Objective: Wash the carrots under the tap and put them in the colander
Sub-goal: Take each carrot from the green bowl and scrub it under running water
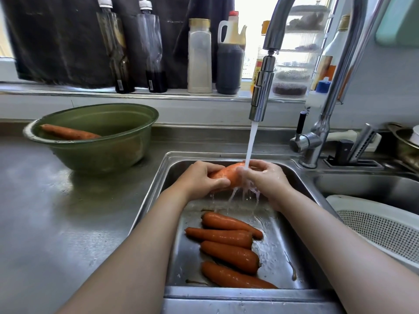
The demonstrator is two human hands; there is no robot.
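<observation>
**Both hands on one carrot under the running tap**

You hold a carrot in both hands over the far end of the left sink basin. It sits directly under the water stream falling from the pull-out tap spout. Your left hand wraps the carrot's left part, with the fingers curled over the top and pressed together and the thumb clamped along the near side. Your right hand curls round the right end, where the stream lands. Its fingers lie close together, but the splashing water hides how the thumb sits. Water runs off below both hands and down to the basin floor.

At 6 o'clock from your hands, four more carrots lie wet on the basin floor. They are side by side, each slanting from upper left to lower right.

At 10 o'clock a green bowl stands on the steel counter, well apart from the basin. In it another carrot leans against the inner wall.

At 4 o'clock the white colander rests in the right-hand basin, cut off by the frame edge, so you cannot tell what is inside.

At 12 o'clock a row of bottles stands on the window sill behind the tap.
</observation>
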